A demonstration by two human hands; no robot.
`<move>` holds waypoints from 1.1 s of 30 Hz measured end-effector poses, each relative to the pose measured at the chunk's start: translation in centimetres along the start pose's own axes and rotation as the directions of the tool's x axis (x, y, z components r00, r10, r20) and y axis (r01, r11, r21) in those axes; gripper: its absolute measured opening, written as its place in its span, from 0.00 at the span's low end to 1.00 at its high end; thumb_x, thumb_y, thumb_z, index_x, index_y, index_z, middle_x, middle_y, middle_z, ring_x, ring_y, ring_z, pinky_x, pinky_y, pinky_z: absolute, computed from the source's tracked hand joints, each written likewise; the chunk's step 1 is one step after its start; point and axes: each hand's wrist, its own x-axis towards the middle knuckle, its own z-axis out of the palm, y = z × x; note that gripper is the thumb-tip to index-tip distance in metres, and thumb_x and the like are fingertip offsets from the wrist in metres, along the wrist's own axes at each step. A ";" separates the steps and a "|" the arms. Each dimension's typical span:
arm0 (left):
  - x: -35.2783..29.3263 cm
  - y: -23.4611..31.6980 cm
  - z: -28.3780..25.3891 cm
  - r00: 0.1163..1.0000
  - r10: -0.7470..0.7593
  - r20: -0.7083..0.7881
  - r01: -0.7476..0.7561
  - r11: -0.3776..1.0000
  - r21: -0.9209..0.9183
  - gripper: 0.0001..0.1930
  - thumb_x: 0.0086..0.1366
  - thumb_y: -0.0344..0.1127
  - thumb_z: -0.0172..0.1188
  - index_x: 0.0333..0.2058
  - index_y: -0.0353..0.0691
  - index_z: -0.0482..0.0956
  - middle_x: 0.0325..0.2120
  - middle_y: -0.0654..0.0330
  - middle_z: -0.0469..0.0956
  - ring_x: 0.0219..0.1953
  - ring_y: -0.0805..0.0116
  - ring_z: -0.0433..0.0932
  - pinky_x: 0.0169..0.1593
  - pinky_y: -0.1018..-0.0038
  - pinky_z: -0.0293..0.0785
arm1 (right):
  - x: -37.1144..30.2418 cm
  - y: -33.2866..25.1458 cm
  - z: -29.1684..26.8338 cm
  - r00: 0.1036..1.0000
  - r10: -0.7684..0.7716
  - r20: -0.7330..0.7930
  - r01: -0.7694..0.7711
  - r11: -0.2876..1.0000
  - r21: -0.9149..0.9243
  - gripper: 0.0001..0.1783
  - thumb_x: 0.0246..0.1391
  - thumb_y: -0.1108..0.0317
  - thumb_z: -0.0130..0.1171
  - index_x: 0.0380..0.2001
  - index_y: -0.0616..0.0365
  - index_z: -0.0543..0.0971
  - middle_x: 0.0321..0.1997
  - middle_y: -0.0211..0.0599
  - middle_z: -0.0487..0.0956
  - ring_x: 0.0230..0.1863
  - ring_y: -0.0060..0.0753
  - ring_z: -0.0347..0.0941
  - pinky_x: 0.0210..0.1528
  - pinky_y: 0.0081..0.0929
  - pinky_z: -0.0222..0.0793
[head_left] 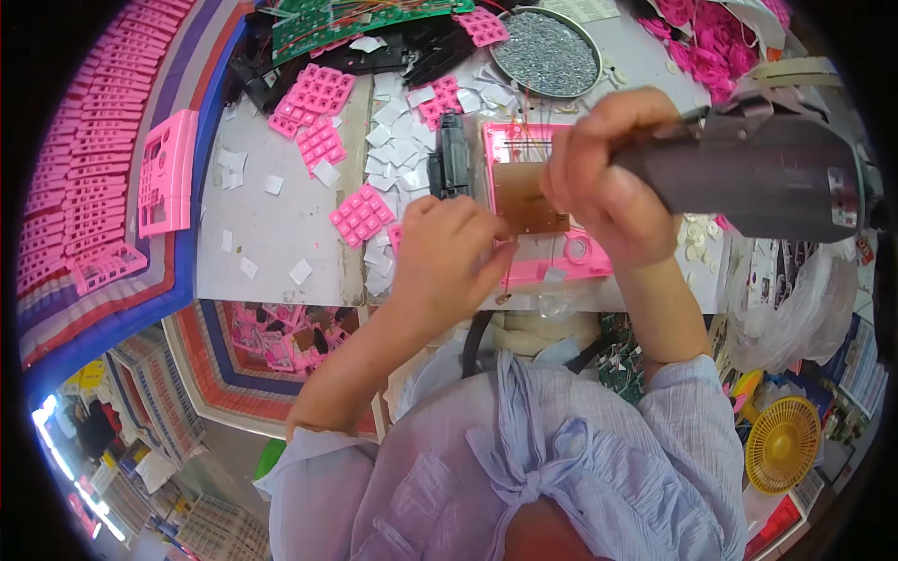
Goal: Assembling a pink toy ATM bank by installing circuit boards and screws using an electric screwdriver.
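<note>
A pink plastic casing [593,260] lies on the table in front of me, a brown circuit board [524,198] inside it and thin wires at its far end. My left hand [447,257] is closed at the casing's near left edge, thumb and forefinger beside the board. In my right hand [613,178], fingers wrapped around it, is a dark grey electric screwdriver [748,178], held above the casing's right side. The hand hides its tip. Just beyond my left hand stands a black plastic part [453,154].
White paper squares [398,150] and pink keypads [362,215] are scattered on the left. A round tray of small screws [546,51] stands at the back, near a green circuit board [365,23]. Stacked pink casings [98,140] fill the far left. Clear plastic bags [795,309] hang at right.
</note>
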 end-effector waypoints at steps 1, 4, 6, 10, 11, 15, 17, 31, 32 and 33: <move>0.2 -0.1 -0.1 0.999 0.019 -0.043 -0.018 0.999 0.026 0.09 0.54 0.29 0.70 0.31 0.44 0.78 0.28 0.64 0.77 0.31 0.63 0.76 0.40 0.65 0.63 | -0.7 -0.4 -0.2 0.999 0.026 0.027 -0.027 1.000 0.011 0.16 0.56 0.75 0.60 0.47 0.66 0.72 0.28 0.30 0.74 0.23 0.16 0.68 0.25 0.18 0.64; 0.7 -0.3 -0.7 0.999 0.002 -0.039 -0.002 1.000 0.005 0.08 0.55 0.29 0.70 0.31 0.43 0.79 0.28 0.63 0.78 0.31 0.62 0.76 0.39 0.66 0.63 | -3.8 -1.2 -1.3 0.982 0.186 -0.025 -0.187 0.970 -0.152 0.15 0.57 0.70 0.62 0.44 0.62 0.70 0.23 0.29 0.71 0.21 0.18 0.65 0.24 0.22 0.62; 0.7 -0.3 -0.7 1.000 -0.003 -0.030 0.003 1.000 0.013 0.08 0.55 0.29 0.70 0.31 0.43 0.79 0.28 0.63 0.78 0.31 0.63 0.76 0.40 0.66 0.63 | -5.4 -0.6 -2.1 0.976 0.210 -0.050 -0.216 0.946 -0.241 0.16 0.57 0.68 0.64 0.43 0.59 0.69 0.22 0.28 0.70 0.22 0.19 0.64 0.25 0.23 0.62; 0.2 0.4 -0.3 1.000 -0.016 0.012 0.016 1.000 0.015 0.08 0.55 0.29 0.69 0.32 0.44 0.79 0.28 0.64 0.78 0.32 0.63 0.76 0.42 0.65 0.62 | -6.0 -0.9 -2.1 0.974 0.218 -0.066 -0.226 0.956 -0.189 0.15 0.54 0.73 0.63 0.44 0.60 0.73 0.32 0.30 0.74 0.30 0.16 0.68 0.32 0.18 0.65; 0.1 0.7 -0.2 1.000 -0.014 0.020 0.013 1.000 0.015 0.08 0.54 0.29 0.69 0.32 0.45 0.80 0.29 0.65 0.78 0.32 0.64 0.76 0.43 0.65 0.62 | -5.8 -1.2 -1.8 0.976 0.207 -0.067 -0.216 0.959 -0.185 0.15 0.55 0.71 0.64 0.43 0.60 0.72 0.30 0.30 0.73 0.28 0.17 0.68 0.31 0.20 0.65; 0.7 2.6 0.3 0.998 0.014 0.057 -0.015 0.999 0.032 0.10 0.52 0.29 0.70 0.33 0.46 0.80 0.30 0.67 0.78 0.34 0.66 0.76 0.45 0.65 0.60 | -4.7 -2.2 -0.4 0.980 0.179 -0.086 -0.195 0.945 -0.261 0.18 0.57 0.65 0.64 0.42 0.59 0.67 0.20 0.31 0.70 0.19 0.21 0.63 0.23 0.24 0.63; 1.0 2.8 0.7 0.996 0.013 0.090 -0.017 0.999 0.036 0.12 0.50 0.30 0.71 0.34 0.47 0.80 0.30 0.67 0.78 0.35 0.66 0.76 0.45 0.65 0.60 | -5.0 -1.8 -0.5 0.972 0.201 -0.120 -0.230 0.917 -0.326 0.17 0.57 0.66 0.64 0.42 0.59 0.67 0.20 0.31 0.69 0.19 0.21 0.64 0.23 0.24 0.63; 0.5 3.1 1.0 0.998 0.029 0.056 -0.034 0.996 0.085 0.09 0.53 0.35 0.72 0.32 0.47 0.81 0.31 0.68 0.77 0.37 0.69 0.76 0.50 0.62 0.56 | -4.1 -4.1 0.8 0.985 0.172 -0.027 -0.174 0.978 -0.112 0.17 0.55 0.66 0.64 0.43 0.60 0.69 0.26 0.32 0.74 0.27 0.22 0.72 0.30 0.24 0.70; 0.5 2.9 0.9 0.997 0.043 0.068 -0.048 0.996 0.081 0.09 0.53 0.34 0.72 0.31 0.47 0.81 0.30 0.68 0.77 0.36 0.69 0.76 0.50 0.62 0.56 | -3.9 -4.3 1.2 0.987 0.157 -0.028 -0.160 0.981 -0.108 0.18 0.56 0.64 0.64 0.43 0.59 0.68 0.25 0.31 0.73 0.26 0.23 0.70 0.29 0.25 0.69; 0.5 2.9 0.7 0.998 0.031 0.052 -0.032 0.999 0.012 0.08 0.53 0.34 0.72 0.30 0.47 0.81 0.29 0.68 0.77 0.35 0.69 0.76 0.49 0.62 0.56 | -3.7 -4.2 1.5 0.991 0.128 -0.043 -0.132 0.986 -0.106 0.18 0.58 0.61 0.64 0.43 0.56 0.67 0.22 0.29 0.71 0.22 0.23 0.67 0.24 0.25 0.65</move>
